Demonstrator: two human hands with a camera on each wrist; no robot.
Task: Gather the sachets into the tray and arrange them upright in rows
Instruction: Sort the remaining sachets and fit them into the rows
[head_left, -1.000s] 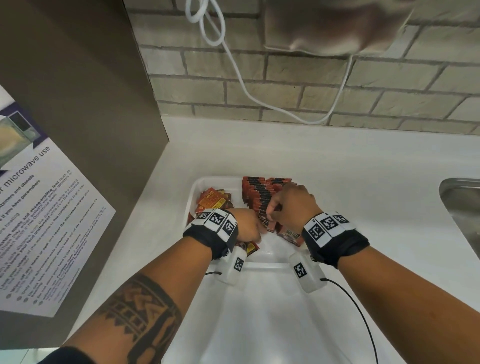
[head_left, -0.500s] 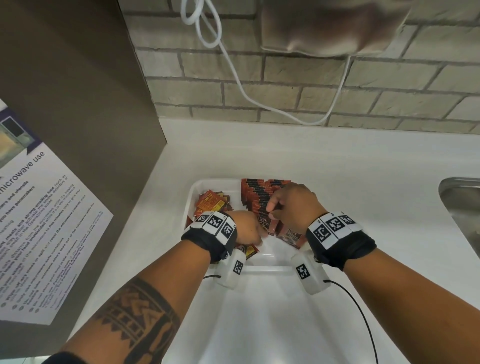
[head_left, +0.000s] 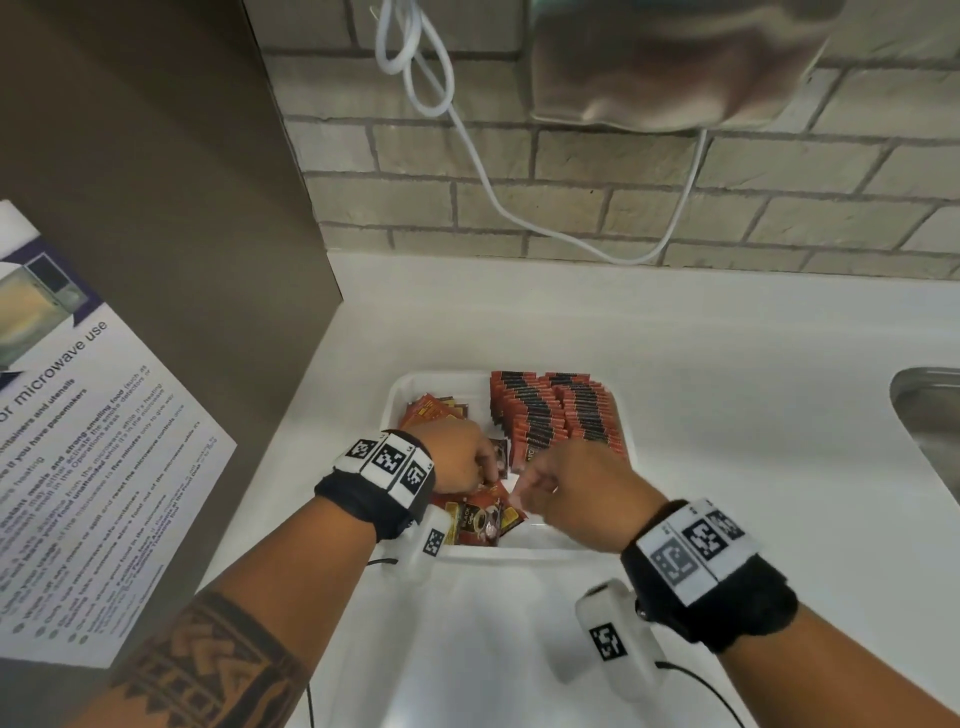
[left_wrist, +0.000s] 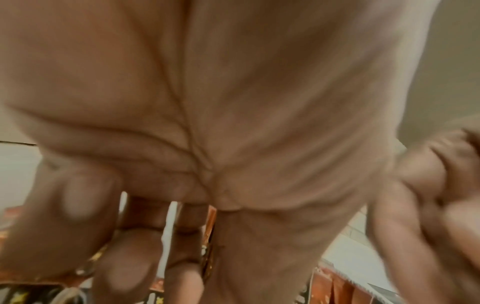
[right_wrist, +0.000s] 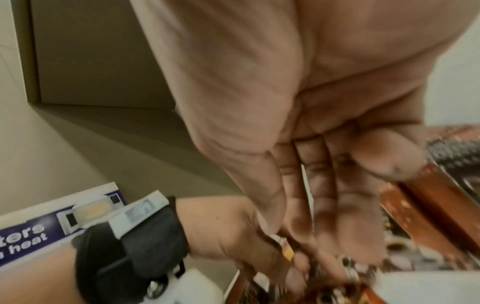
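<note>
A white tray (head_left: 402, 395) sits on the counter. Red-and-black sachets (head_left: 550, 415) stand upright in two rows along its right half. Loose sachets lie flat at the tray's back left (head_left: 434, 408) and near its front (head_left: 485, 517). My left hand (head_left: 488, 467) hovers over the tray's left side with its fingers curled. In the left wrist view it pinches a thin sachet edge (left_wrist: 210, 246). My right hand (head_left: 524, 496) reaches left over the front loose sachets. In the right wrist view its fingers (right_wrist: 319, 216) are extended down towards them, blurred, close to the left hand (right_wrist: 233, 236).
A brown cabinet panel (head_left: 156, 208) with a microwave notice (head_left: 78, 467) walls off the left. A steel sink (head_left: 930, 415) opens at the right edge. A white cable (head_left: 467, 156) and a metal wall unit (head_left: 665, 67) hang on the brick wall. White counter (head_left: 727, 353) surrounds the tray.
My right hand has left the upright rows and come back to the loose sachets at the tray's front. The left hand has shifted slightly towards the rows.
</note>
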